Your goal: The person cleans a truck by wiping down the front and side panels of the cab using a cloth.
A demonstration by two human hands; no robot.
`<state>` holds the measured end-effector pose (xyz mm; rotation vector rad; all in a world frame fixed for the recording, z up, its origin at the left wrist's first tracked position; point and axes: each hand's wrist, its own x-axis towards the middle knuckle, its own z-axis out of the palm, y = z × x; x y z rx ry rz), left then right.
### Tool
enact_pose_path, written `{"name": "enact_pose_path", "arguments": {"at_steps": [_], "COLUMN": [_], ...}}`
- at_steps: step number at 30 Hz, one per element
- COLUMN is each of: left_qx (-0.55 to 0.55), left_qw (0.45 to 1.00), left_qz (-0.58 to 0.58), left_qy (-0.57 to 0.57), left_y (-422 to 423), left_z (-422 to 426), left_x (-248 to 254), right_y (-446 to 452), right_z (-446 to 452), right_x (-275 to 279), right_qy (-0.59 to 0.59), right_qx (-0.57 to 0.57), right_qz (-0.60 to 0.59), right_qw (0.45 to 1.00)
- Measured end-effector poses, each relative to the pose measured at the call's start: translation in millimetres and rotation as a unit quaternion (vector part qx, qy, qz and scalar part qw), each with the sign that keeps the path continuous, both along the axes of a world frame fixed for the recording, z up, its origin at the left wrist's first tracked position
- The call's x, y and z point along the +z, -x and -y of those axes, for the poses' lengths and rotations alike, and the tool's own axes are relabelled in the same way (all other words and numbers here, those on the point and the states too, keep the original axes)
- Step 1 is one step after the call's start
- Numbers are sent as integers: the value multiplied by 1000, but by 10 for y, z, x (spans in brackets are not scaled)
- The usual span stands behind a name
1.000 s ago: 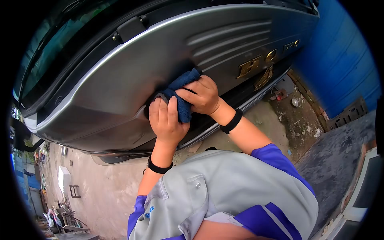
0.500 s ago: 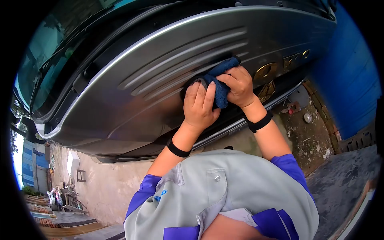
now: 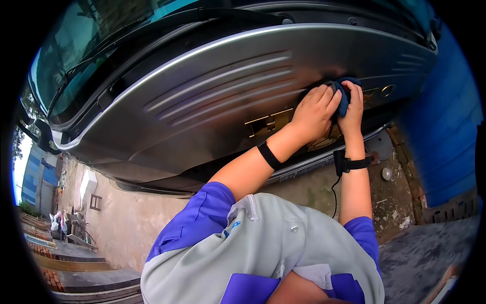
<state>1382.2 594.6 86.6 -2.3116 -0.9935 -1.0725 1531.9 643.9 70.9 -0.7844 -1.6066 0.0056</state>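
Note:
A dark blue cloth (image 3: pixel 343 104) is bunched against the grey front panel (image 3: pixel 202 137) of a vehicle, near its gold lettering (image 3: pixel 268 122). My left hand (image 3: pixel 316 110) has its fingers curled on the cloth's left side, over a darker part of it. On the right side, my right hand (image 3: pixel 352 111) grips the same cloth, with a fold showing above its fingers. Both hands are close together, and my forearms hide part of the lettering and the gold emblem (image 3: pixel 324 141) below.
Above the panel are a wiper (image 3: pixel 147 28) and the windshield (image 3: pixel 66 61). A blue wall (image 3: pixel 440 121) rises at the right. The bumper edge (image 3: pixel 298 169) runs below my arms. A thin black cable (image 3: pixel 334 197) hangs from my right wristband. Bricks and boards (image 3: pixel 76 263) lie at lower left.
Both hands have moved right along the panel with the cloth, from beside the raised ribs to over the lettering. Gold letters at the left are now uncovered.

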Motion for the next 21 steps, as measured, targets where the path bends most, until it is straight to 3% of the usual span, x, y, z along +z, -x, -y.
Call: {"name": "enact_pose_path", "arguments": {"at_steps": [4, 7, 13, 18, 21], "left_qx": [21, 55, 148, 257, 275], "left_qw": [999, 993, 977, 936, 932], "left_qz": [12, 68, 62, 50, 66], "left_qy": [-31, -77, -143, -234, -226], "left_y": [175, 620, 1625, 2451, 2761], "left_z": [179, 546, 1252, 1809, 1997], "left_x": [76, 187, 147, -22, -157], "right_y": [203, 752, 1797, 2634, 2953], "right_z": [243, 603, 1202, 1680, 1863], "right_x": [142, 419, 455, 472, 451], "right_qy": [-14, -42, -130, -178, -183], "right_qx": [9, 50, 36, 128, 159], "right_qz": [-6, -1, 70, 84, 58], "right_qw": [1000, 998, 988, 972, 968]}}
